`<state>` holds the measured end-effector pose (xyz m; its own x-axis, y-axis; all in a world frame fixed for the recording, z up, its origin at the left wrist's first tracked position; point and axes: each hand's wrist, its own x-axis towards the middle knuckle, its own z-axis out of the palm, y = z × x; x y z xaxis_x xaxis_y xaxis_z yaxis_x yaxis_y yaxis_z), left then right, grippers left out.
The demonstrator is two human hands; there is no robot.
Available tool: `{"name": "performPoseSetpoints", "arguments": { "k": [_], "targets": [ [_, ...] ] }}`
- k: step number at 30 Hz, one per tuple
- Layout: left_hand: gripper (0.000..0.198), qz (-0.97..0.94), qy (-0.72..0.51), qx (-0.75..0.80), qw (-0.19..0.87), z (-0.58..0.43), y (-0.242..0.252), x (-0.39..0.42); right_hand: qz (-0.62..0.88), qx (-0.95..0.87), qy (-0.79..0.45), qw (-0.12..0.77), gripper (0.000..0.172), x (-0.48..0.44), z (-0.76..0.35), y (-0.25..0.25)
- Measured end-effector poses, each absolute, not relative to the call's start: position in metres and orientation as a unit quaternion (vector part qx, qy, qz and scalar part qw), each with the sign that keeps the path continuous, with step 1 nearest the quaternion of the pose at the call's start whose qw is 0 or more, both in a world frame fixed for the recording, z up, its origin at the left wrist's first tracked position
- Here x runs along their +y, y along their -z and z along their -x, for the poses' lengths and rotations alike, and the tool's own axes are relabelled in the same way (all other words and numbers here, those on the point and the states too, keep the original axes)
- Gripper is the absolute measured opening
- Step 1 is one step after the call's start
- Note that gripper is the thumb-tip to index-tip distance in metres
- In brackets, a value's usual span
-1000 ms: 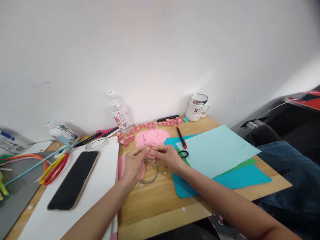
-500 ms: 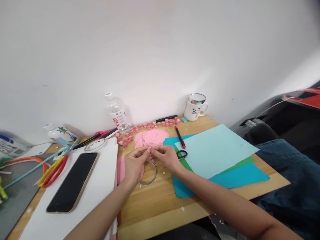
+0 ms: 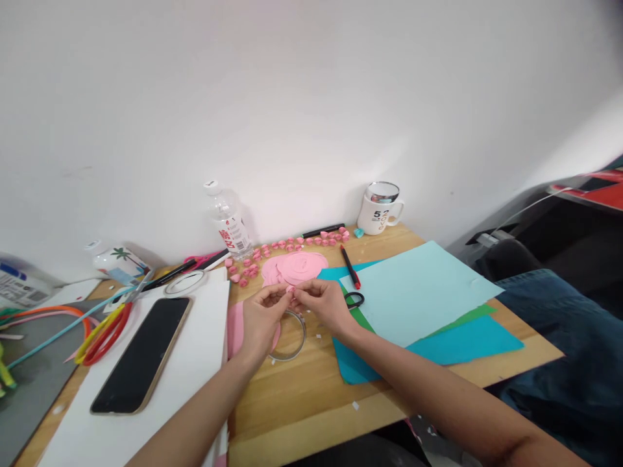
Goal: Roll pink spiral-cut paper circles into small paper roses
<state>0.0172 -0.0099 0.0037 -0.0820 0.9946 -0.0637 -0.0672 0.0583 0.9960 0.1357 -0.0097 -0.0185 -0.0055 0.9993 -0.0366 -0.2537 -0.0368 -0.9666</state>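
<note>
My left hand and my right hand meet over the middle of the wooden table, fingertips pinched together on a small pink paper piece. Just beyond them lies a stack of pink paper circles. Several small rolled pink pieces sit in rows behind it. A clear tape ring lies under my hands, and a pink sheet sits under my left wrist.
Light blue paper overlaps green and teal sheets at right, with black scissors and a red-black pen. A phone lies on white paper at left, beside coloured scissors, a tape roll, a bottle and a mug.
Both hands stay pinched on the pink piece, with only small finger shifts. The view drifted slightly.
</note>
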Motion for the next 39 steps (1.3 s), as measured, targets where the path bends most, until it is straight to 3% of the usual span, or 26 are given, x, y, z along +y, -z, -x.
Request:
{"name": "performPoseSetpoints", "arguments": {
  "k": [7,16,32,39],
  "targets": [
    [0.017,-0.451,-0.509,0.496,0.540,-0.0191,-0.0061,-0.0117,0.453,-0.443,-0.530,0.564,0.017,-0.0089,-0.1350,0.0182],
    [0.013,-0.434,-0.516,0.503,0.541,-0.0191,-0.0009,-0.0094,0.505,-0.614,-0.303,0.526,0.012,-0.0133,-0.1342,0.0238],
    [0.019,-0.383,-0.543,0.481,0.572,-0.0182,0.0021,-0.0076,0.475,-0.526,-0.391,0.588,0.011,-0.0138,-0.1306,0.0209],
    [0.016,-0.415,-0.527,0.501,0.547,-0.0184,0.0015,-0.0102,0.506,-0.533,-0.396,0.551,0.009,-0.0142,-0.1310,0.0180]
  ]
}}
